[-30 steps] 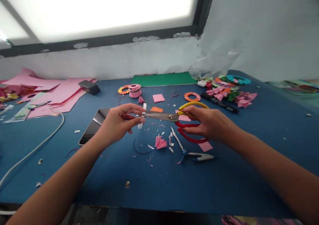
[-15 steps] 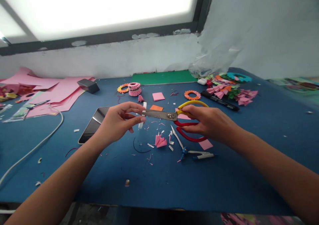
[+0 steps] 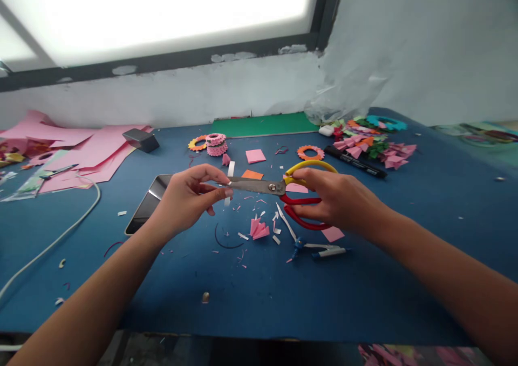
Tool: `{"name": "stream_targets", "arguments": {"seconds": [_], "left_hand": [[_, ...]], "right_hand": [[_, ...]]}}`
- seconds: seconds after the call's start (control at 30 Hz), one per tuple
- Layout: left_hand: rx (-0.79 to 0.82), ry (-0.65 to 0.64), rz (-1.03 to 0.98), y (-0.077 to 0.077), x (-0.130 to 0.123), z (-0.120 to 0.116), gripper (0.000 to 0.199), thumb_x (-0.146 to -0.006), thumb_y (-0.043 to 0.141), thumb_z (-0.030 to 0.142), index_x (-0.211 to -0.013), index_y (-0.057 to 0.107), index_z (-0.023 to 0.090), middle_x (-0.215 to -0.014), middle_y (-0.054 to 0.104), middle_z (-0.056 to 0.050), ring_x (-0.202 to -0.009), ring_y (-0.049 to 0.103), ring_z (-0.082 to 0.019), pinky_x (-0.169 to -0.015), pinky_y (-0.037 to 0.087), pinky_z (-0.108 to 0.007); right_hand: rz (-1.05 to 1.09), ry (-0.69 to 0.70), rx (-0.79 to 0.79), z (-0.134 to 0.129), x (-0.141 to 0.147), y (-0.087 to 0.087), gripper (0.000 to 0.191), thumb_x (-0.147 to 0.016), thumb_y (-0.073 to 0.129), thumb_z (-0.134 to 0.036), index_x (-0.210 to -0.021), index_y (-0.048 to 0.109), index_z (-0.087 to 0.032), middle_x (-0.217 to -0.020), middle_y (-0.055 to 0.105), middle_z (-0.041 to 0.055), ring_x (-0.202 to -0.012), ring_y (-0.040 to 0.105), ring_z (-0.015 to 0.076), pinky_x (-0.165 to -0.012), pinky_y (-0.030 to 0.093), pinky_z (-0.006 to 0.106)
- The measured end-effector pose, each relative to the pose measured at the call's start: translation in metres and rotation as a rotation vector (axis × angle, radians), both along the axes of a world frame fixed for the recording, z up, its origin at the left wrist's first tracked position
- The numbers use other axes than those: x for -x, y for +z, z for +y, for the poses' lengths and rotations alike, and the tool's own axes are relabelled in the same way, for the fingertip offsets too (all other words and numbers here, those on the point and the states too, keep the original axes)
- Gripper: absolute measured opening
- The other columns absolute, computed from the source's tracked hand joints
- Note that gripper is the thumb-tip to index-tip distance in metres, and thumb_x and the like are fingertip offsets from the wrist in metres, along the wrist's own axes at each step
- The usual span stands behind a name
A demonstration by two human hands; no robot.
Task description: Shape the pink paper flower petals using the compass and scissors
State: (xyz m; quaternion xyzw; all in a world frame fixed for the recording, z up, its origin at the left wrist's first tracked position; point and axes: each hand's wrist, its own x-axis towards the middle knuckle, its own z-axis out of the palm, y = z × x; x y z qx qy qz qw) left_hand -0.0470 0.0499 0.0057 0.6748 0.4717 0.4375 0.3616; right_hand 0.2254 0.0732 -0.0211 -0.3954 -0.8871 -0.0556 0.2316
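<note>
My left hand (image 3: 186,196) pinches a narrow white paper strip (image 3: 230,169) between thumb and fingers, held upright above the blue table (image 3: 259,290). My right hand (image 3: 338,200) grips scissors (image 3: 279,187) by their yellow and red handles. The steel blades point left and meet the strip at my left fingertips. Paper scraps and a folded pink fan piece (image 3: 259,229) lie on the table just below both hands.
A tablet (image 3: 148,204) lies under my left wrist, a white cable (image 3: 52,242) at the left. Pink sheets (image 3: 81,153), a dark block (image 3: 140,139), paper rings (image 3: 214,143), a green mat (image 3: 263,124), a black marker (image 3: 356,162), folded paper pieces (image 3: 372,146) and a compass (image 3: 319,250) surround the hands.
Both hands with the strip and scissors have shifted slightly left and up in view; the blades stay against the strip. Nothing taken or let go.
</note>
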Motion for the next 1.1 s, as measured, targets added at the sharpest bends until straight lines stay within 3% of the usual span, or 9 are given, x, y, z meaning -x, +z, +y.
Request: {"name": "stream_targets", "arguments": {"seconds": [0.4,0.9,1.1], "left_hand": [[-0.036,0.033,0.01,0.002,-0.0008,-0.0009,0.015,-0.069,0.072,0.019,-0.078,0.061,0.018,-0.073,0.064,0.0,-0.056,0.061,-0.011,-0.037,0.05,-0.018],[-0.085,0.042,0.015,0.0021,-0.0017,-0.0049,0.014,-0.071,0.071,0.018,-0.082,0.063,0.018,-0.074,0.066,-0.001,-0.059,0.064,-0.012,-0.039,0.053,-0.019],[-0.055,0.032,0.015,0.0012,-0.0007,-0.0025,0.016,-0.071,0.071,0.019,-0.085,0.062,0.019,-0.07,0.064,0.001,-0.056,0.062,-0.011,-0.039,0.052,-0.018]], "right_hand": [[-0.049,-0.027,-0.213,-0.0032,0.003,0.0004,0.048,-0.077,0.062,-0.047,-0.112,0.053,-0.015,-0.092,0.065,0.01,-0.072,0.064,0.0236,-0.049,0.043,0.028],[-0.144,0.014,-0.393,-0.0014,-0.0002,-0.0017,0.038,-0.087,0.051,-0.047,-0.104,0.054,-0.014,-0.075,0.064,0.0061,-0.059,0.06,0.0179,-0.049,0.038,0.026],[-0.137,0.0,-0.388,-0.0005,0.0006,-0.0033,0.032,-0.09,0.048,-0.042,-0.105,0.055,-0.015,-0.074,0.066,0.005,-0.059,0.062,0.0171,-0.046,0.034,0.025]]}}
